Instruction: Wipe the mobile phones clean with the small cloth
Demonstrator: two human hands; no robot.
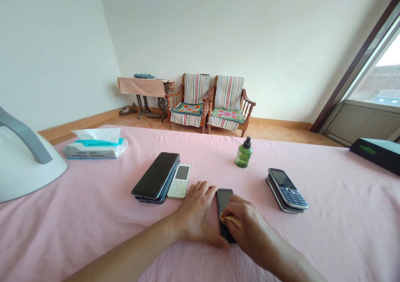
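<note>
A black smartphone (pixel 223 198) lies flat on the pink tablecloth (pixel 93 219) in front of me. My left hand (pixel 196 213) rests beside its left edge, fingers curled along the side, steadying it. Over the phone's lower part my right hand (pixel 242 225) is closed on a small yellowish cloth (pixel 230 220) that is pressed onto the screen. Most of the phone's lower half is hidden by the two hands.
To the left lie stacked dark smartphones (pixel 156 175) and a white keypad phone (pixel 179 181). A green spray bottle (pixel 244 152) stands behind; stacked keypad phones (pixel 286 189) lie right. A tissue pack (pixel 96 145), a white appliance (pixel 25 165) and a dark box (pixel 376 153) edge the table.
</note>
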